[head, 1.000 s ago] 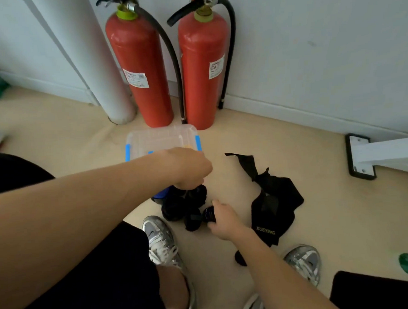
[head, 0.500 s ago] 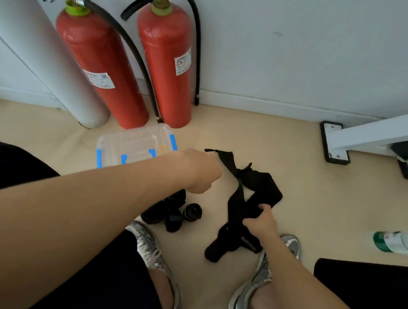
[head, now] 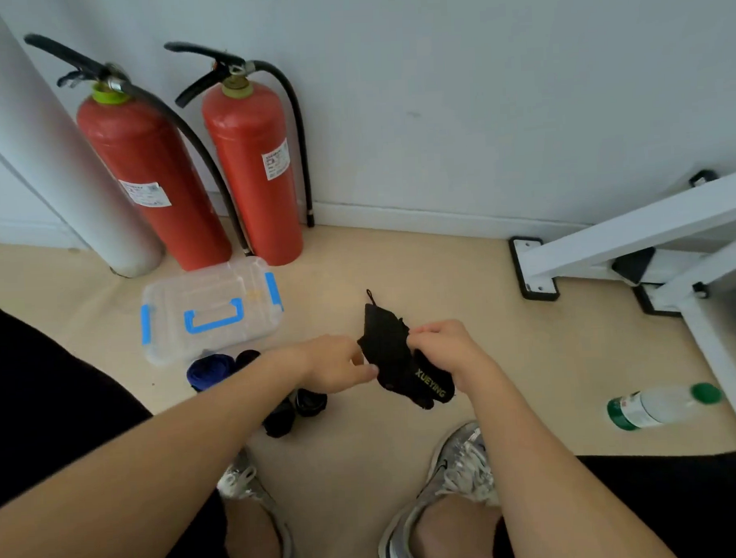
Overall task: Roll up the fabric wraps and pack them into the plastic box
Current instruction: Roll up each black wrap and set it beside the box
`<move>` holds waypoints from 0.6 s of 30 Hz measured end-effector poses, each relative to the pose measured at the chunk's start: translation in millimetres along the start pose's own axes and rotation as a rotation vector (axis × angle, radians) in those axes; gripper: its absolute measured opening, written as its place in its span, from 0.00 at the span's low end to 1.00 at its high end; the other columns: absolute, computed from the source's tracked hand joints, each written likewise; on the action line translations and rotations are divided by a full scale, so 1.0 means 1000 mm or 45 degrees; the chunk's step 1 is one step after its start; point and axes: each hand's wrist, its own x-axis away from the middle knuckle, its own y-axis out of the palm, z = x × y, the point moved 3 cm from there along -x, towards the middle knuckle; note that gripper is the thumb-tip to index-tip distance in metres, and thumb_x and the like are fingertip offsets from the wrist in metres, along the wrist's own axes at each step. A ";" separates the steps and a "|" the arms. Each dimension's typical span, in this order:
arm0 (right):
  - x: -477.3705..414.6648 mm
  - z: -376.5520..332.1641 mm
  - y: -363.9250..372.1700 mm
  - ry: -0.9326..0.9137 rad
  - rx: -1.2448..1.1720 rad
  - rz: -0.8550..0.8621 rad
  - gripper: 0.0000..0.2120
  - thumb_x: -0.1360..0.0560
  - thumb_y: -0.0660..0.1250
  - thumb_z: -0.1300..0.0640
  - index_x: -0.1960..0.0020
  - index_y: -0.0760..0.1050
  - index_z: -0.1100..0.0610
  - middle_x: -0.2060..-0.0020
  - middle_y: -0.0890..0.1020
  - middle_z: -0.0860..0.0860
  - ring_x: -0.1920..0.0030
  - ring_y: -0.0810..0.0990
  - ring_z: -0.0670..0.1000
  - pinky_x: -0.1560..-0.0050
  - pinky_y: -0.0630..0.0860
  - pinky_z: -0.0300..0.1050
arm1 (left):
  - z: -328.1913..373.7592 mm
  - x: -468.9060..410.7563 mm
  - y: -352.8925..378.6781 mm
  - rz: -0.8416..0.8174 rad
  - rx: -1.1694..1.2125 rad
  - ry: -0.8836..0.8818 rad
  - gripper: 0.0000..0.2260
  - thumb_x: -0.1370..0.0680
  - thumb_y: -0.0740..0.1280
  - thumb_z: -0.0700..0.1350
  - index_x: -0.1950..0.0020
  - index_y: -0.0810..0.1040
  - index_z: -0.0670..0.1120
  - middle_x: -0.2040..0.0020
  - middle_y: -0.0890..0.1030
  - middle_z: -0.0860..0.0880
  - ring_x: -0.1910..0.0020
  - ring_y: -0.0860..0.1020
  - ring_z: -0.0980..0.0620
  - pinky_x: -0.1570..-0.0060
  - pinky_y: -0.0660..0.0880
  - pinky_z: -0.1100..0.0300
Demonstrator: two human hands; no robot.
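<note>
The black fabric wrap (head: 393, 362) is held up off the floor (head: 509, 357) between both hands, bunched and hanging, with a thin loop sticking up at its twelve o'clock end and yellow lettering reading XUEYING near its lower end at five o'clock. The right hand (head: 445, 351) grips the wrap from the three o'clock side, fingers curled over the cloth. The left hand (head: 340, 366) meets it from the nine o'clock side, its fingers curled and pinching the wrap's edge. On the floor at eight o'clock from the wrap lie the rolled wraps (head: 296, 408), black and partly hidden by the left forearm, and a little farther out at nine o'clock a blue roll (head: 208, 370) touches or nearly touches the front of the plastic box (head: 207, 311). The box sits at ten o'clock from the wrap, clear, with blue latches and a blue handle on its lid, which is on. Beyond it, at eleven o'clock, two red fire extinguishers (head: 256, 169) stand against the wall (head: 476, 84), beside a white column (head: 57, 165). At two o'clock a white metal frame (head: 634, 242) rests on the floor, and at four o'clock a plastic bottle (head: 658, 405) with a green cap lies on its side. The person's silver shoes (head: 455, 477) are at six o'clock.
</note>
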 end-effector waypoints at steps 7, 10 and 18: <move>0.039 -0.026 -0.021 -0.169 0.007 -0.047 0.05 0.20 0.76 0.48 0.49 0.88 0.49 0.57 0.89 0.49 0.54 0.88 0.48 0.61 0.81 0.40 | 0.013 0.005 0.060 0.290 1.857 -0.063 0.12 0.13 0.67 0.44 0.33 0.79 0.39 0.38 0.86 0.37 0.43 0.87 0.40 0.47 0.86 0.47; 0.045 -0.021 -0.031 -0.288 -0.124 0.152 0.14 0.17 0.70 0.43 0.53 0.90 0.47 0.60 0.90 0.46 0.53 0.88 0.49 0.53 0.85 0.46 | 0.011 0.008 0.076 0.401 2.016 -0.050 0.09 0.12 0.63 0.40 0.33 0.78 0.44 0.38 0.85 0.39 0.44 0.88 0.40 0.53 0.87 0.48; 0.069 0.009 -0.055 -0.467 -0.646 0.679 0.11 0.25 0.80 0.59 0.47 0.89 0.45 0.52 0.90 0.43 0.47 0.88 0.43 0.48 0.86 0.41 | 0.018 0.020 0.074 0.454 1.784 0.084 0.10 0.11 0.60 0.40 0.30 0.70 0.50 0.38 0.84 0.40 0.49 0.90 0.42 0.54 0.87 0.50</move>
